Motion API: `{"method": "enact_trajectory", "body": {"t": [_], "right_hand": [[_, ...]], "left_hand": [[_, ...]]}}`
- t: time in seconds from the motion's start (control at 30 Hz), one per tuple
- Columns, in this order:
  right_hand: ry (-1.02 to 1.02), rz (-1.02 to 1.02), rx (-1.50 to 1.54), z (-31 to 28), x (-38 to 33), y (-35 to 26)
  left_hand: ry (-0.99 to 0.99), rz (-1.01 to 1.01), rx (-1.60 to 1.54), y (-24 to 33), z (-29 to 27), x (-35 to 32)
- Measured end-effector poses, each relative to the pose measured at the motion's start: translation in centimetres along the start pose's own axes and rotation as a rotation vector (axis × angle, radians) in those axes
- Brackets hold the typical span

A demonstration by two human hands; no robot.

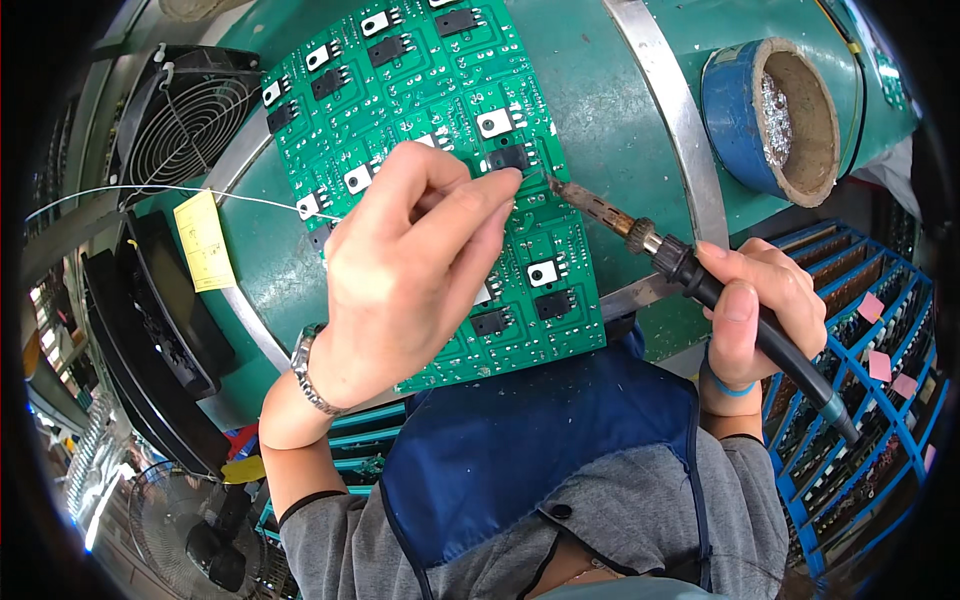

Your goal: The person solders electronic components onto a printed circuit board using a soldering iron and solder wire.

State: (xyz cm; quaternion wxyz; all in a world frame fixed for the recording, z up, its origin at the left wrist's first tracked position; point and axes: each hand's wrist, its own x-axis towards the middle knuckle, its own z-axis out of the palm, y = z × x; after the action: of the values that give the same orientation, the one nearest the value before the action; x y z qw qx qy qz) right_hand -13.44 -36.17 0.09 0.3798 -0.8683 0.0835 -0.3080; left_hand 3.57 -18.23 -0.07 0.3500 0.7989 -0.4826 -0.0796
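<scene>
My left hand [400, 255] is closed in a pinch over the green circuit board [505, 358], holding a thin solder wire [255, 199]. The wire runs in from the far left, passes behind the hand and comes out at the fingertips. In my right hand [765, 310] a soldering iron [612, 216] is gripped by its black handle. Its tip meets the board beside the legs of a black transistor [508, 158], close to the wire's end. Rows of black and white-faced transistors [495, 123] cover the board. Part of them is hidden under my left hand.
A blue round tub [735, 120] with silvery scraps inside stands at the right. Metal strips [672, 110] cross the green table. Left are a black fan [190, 115], a yellow paper slip [205, 240] and black trays [150, 330]. Blue racks [850, 345] hold boards at lower right.
</scene>
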Motion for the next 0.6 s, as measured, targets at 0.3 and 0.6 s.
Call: {"method": "enact_trajectory", "body": {"t": [0.3,0.6], "right_hand": [[0.817,0.184,-0.397,-2.1,-2.3,0.0],[0.588,0.347,-0.607,-3.6,-2.5,-1.1]], "left_hand": [[-0.048,-0.042,0.005,0.0,-2.8,-0.8],[0.091,0.003,0.051,-2.4,-2.7,-2.1]]}}
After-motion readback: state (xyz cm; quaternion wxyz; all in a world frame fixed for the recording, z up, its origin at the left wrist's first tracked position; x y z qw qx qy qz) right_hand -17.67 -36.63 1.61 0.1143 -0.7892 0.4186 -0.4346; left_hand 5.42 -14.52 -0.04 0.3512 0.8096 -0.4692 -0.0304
